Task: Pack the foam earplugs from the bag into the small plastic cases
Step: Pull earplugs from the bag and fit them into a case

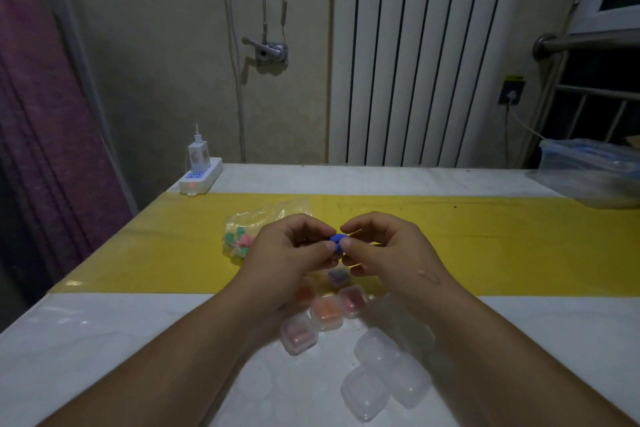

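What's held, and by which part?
A small blue foam earplug, pinched at the fingertips: left hand on its left side, right hand on its right side.

Left hand [294,250] and right hand [384,248] meet at the middle, both pinching one blue earplug [338,238]

A dim room in a home: white radiator [415,55] on the wall, purple curtain [45,135], power strip [201,180] on the desk [104,340].
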Action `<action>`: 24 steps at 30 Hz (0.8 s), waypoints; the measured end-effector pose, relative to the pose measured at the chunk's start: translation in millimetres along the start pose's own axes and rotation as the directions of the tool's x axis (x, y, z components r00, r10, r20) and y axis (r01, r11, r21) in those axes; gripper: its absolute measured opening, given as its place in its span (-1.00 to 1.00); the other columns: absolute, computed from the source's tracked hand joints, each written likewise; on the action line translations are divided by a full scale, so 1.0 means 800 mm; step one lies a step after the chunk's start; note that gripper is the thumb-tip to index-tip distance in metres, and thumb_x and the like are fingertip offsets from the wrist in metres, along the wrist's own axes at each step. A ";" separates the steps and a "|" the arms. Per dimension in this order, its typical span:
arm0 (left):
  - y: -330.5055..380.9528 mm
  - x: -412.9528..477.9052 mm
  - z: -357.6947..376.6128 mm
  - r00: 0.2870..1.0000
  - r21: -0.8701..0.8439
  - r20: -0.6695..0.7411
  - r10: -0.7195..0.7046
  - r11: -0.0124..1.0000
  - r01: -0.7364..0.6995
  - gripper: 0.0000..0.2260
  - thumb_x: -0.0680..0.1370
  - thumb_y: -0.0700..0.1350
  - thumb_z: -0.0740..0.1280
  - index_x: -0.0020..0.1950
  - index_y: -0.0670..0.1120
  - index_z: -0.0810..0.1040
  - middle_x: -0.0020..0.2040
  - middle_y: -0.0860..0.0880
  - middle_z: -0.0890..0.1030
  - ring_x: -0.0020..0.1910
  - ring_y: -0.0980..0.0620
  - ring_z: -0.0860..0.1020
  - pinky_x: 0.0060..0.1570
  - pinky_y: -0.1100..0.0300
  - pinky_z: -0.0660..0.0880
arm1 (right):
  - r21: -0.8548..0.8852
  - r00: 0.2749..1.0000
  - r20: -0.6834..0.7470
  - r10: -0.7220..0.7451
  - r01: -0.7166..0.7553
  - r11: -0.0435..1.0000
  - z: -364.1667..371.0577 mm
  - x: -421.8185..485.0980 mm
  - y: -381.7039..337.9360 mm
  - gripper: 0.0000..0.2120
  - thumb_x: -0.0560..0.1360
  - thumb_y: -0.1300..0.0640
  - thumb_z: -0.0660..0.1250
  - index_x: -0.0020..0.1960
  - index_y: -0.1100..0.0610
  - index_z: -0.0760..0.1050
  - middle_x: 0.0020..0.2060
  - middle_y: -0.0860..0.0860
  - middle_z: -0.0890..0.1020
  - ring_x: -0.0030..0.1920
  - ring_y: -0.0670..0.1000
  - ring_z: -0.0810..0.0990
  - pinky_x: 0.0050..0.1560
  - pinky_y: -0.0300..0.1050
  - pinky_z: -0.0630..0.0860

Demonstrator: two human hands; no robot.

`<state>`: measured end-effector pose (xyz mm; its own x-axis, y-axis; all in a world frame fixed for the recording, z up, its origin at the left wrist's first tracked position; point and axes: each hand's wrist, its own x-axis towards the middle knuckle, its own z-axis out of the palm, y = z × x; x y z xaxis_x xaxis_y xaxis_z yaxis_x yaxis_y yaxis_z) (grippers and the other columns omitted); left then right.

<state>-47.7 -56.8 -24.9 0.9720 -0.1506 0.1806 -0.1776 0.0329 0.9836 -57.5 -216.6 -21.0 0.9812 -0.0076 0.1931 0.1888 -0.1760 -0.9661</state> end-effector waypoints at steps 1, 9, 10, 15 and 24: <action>0.000 0.001 0.000 1.000 0.019 0.000 0.001 1.000 -0.001 -0.90 0.49 -0.38 0.38 -0.03 -0.25 0.62 -0.17 -0.19 0.68 -0.21 -0.03 0.67 -0.17 0.20 0.61 | 0.005 1.000 -0.004 0.000 0.000 1.000 0.000 0.000 0.000 -0.93 0.47 0.31 0.43 -0.07 0.19 0.62 -0.25 0.14 0.67 -0.28 0.02 0.64 -0.23 -0.14 0.62; -0.005 -0.001 0.001 0.984 0.440 0.070 0.162 0.880 -0.176 -0.94 0.50 -0.11 0.43 -0.15 0.04 0.63 -0.22 0.03 0.62 -0.27 0.05 0.56 -0.20 0.09 0.56 | -0.041 0.985 -0.170 -0.018 0.011 0.999 -0.014 0.007 0.003 -0.94 0.45 0.32 0.45 -0.15 0.19 0.63 -0.25 0.13 0.70 -0.29 0.02 0.64 -0.17 -0.11 0.65; -0.005 -0.002 0.001 0.968 0.533 0.177 0.178 0.810 -0.246 -0.96 0.49 -0.08 0.44 -0.14 0.07 0.63 -0.21 0.06 0.62 -0.23 0.08 0.55 -0.15 0.08 0.56 | -0.058 0.982 -0.187 -0.022 0.011 0.998 -0.017 0.008 0.004 -0.94 0.45 0.31 0.44 -0.16 0.18 0.64 -0.25 0.11 0.70 -0.29 0.02 0.65 -0.15 -0.08 0.66; -0.012 -0.006 0.013 0.759 0.606 0.638 0.130 0.523 -0.599 -0.76 0.47 0.15 0.36 0.10 0.17 0.65 -0.18 0.22 0.50 -0.06 0.21 0.36 -0.03 0.33 0.30 | -0.119 0.974 -0.227 -0.024 -0.003 0.993 -0.024 0.011 0.007 -0.90 0.45 0.28 0.44 -0.20 0.11 0.63 -0.30 0.01 0.69 -0.31 0.00 0.65 -0.11 0.00 0.67; -0.007 -0.009 0.012 0.744 0.615 0.667 0.035 0.538 -0.577 -0.81 0.43 0.03 0.49 -0.01 0.19 0.56 -0.04 0.23 0.48 0.03 0.21 0.38 0.05 0.29 0.36 | -0.125 0.967 -0.253 -0.035 0.003 0.992 -0.025 0.011 0.006 -0.92 0.46 0.27 0.42 -0.19 0.14 0.59 -0.26 0.05 0.69 -0.30 0.03 0.66 -0.07 0.07 0.66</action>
<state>-55.5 -65.5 -31.8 0.6144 -0.7700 0.1721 -0.7507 -0.5034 0.4278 -48.5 -237.2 -20.8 0.9316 -0.2497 0.2640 0.1854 -0.2982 -0.9363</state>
